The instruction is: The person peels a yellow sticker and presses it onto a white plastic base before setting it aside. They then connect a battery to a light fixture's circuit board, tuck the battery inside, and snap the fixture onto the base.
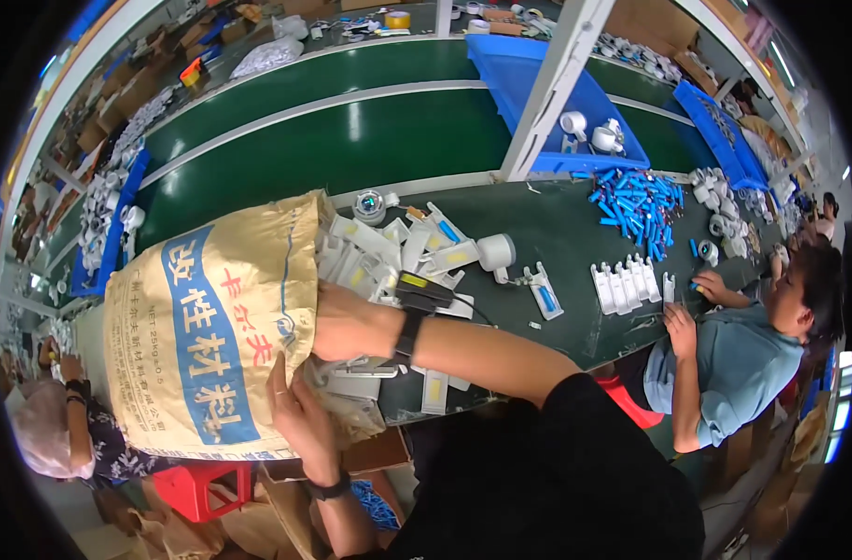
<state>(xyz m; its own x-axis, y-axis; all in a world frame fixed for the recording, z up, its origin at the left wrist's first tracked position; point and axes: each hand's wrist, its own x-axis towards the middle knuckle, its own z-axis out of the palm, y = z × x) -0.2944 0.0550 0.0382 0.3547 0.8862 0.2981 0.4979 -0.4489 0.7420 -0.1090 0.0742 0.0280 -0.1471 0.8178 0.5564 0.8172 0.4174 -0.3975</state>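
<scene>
A large tan paper sack (146, 345) with a blue printed band lies on its side on the bench, its mouth facing right. My left hand (303, 420) grips the lower edge of that mouth. Reaching into the opening is my right hand (347, 322); its fingers are hidden inside. White plastic housings (379, 243) with yellow strips lie heaped beside the mouth, some under my right forearm. A dark device with a yellow label and a black cable (426, 287) rests on the heap. Just right are a white round lamp head (496, 252) and a housing holding a blue cell (544, 297).
Blue cylindrical cells (636, 210) are piled at the right, behind a row of white housings (625, 285). A co-worker (743, 364) handles parts there. A blue tray (510, 75) and a white post (557, 89) stand beyond. Another person (57, 420) is at left, near a red stool (202, 490).
</scene>
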